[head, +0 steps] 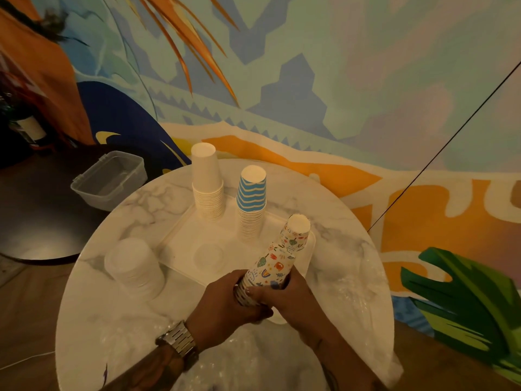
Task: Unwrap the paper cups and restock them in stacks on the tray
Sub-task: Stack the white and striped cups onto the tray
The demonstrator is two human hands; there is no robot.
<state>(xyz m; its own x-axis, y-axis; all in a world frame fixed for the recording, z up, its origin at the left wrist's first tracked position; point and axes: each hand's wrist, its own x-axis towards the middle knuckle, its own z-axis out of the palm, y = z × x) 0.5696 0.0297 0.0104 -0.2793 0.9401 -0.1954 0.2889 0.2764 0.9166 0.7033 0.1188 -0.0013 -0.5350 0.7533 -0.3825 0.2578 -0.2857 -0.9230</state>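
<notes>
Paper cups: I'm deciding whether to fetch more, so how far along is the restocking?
Done: a white stack and a blue-striped stack stand on the tray. In hand: the left hand and right hand grip a patterned stack, tilted over the tray. Left: setting it down; a pale stack sits on the table, off the tray.

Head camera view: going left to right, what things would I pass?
Clear plastic box → translucent stack beside the tray → white cup stack → blue-striped cup stack → top end of the patterned cups → green leaf.
</notes>
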